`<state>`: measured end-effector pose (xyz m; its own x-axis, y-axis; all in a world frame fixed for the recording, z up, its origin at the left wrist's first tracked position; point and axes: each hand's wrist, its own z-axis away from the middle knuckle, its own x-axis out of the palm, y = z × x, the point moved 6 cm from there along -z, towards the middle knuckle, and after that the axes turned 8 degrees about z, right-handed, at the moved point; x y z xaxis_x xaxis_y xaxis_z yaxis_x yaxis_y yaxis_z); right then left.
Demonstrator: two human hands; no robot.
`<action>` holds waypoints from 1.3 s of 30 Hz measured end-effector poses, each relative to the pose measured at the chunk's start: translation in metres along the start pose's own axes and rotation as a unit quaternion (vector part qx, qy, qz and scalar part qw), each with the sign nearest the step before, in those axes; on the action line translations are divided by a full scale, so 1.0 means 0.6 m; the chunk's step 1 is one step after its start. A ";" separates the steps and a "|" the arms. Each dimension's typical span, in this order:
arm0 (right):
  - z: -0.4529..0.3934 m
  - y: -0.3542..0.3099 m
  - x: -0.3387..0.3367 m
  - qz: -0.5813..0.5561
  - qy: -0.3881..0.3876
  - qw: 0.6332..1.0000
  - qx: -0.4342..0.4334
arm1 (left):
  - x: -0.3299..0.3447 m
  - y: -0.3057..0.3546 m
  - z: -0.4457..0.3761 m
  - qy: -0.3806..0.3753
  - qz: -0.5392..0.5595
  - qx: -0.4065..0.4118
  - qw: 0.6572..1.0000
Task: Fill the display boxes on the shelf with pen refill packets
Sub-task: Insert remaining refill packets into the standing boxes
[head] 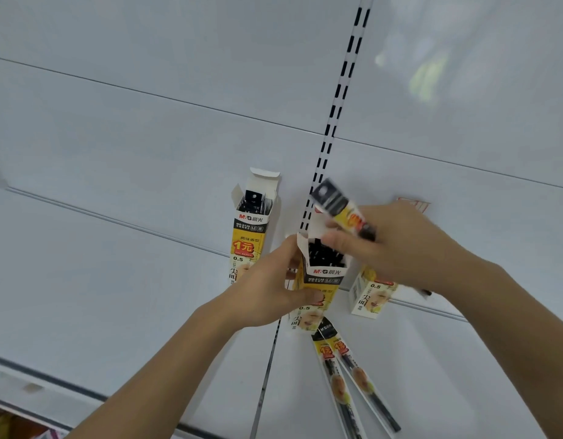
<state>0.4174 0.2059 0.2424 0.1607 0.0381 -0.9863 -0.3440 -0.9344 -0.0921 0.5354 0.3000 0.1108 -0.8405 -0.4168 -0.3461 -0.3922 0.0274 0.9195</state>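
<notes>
My left hand point(267, 289) grips the middle display box point(321, 277) by its left side; the box stands open on the white shelf point(115, 280), full of black-topped refill packets. Just above its mouth, my right hand point(397, 245) holds a blurred refill packet point(340, 207) tilted up to the left. A second open box point(250, 229) with packets in it stands upright to the left. A third box point(372, 296) shows partly under my right forearm. Two loose refill packets point(350, 375) lie on the shelf in front of the middle box.
A slotted shelving upright point(337, 99) runs up the white back panel behind the boxes. The shelf's front edge point(52, 384) crosses the lower left, and a seam between shelf boards point(267, 369) runs toward me below the middle box.
</notes>
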 end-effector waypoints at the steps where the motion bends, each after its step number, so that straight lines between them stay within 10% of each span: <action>1: 0.004 0.000 -0.020 -0.046 0.050 0.997 0.021 | -0.002 0.002 0.001 0.004 0.007 0.006 1.000; 6: 0.018 0.009 -0.073 -0.282 0.244 0.926 0.063 | -0.010 0.031 0.001 0.051 0.023 0.059 0.997; 16: 0.034 -0.007 -0.102 -0.380 0.397 0.835 0.021 | -0.013 0.045 0.008 0.057 -0.062 0.083 0.993; 31: 0.041 0.001 -0.037 -0.248 0.380 0.891 0.030 | -0.013 0.033 0.008 0.069 -0.036 0.056 0.995; 39: 0.019 0.022 0.028 -0.173 0.194 0.965 0.037 | -0.013 0.038 0.006 0.069 -0.028 0.054 0.996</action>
<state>0.4051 0.1980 0.2230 0.6068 0.1947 -0.7706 -0.2711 -0.8607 -0.4310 0.5317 0.3074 0.1336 -0.7599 -0.5414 -0.3598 -0.4809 0.0957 0.8715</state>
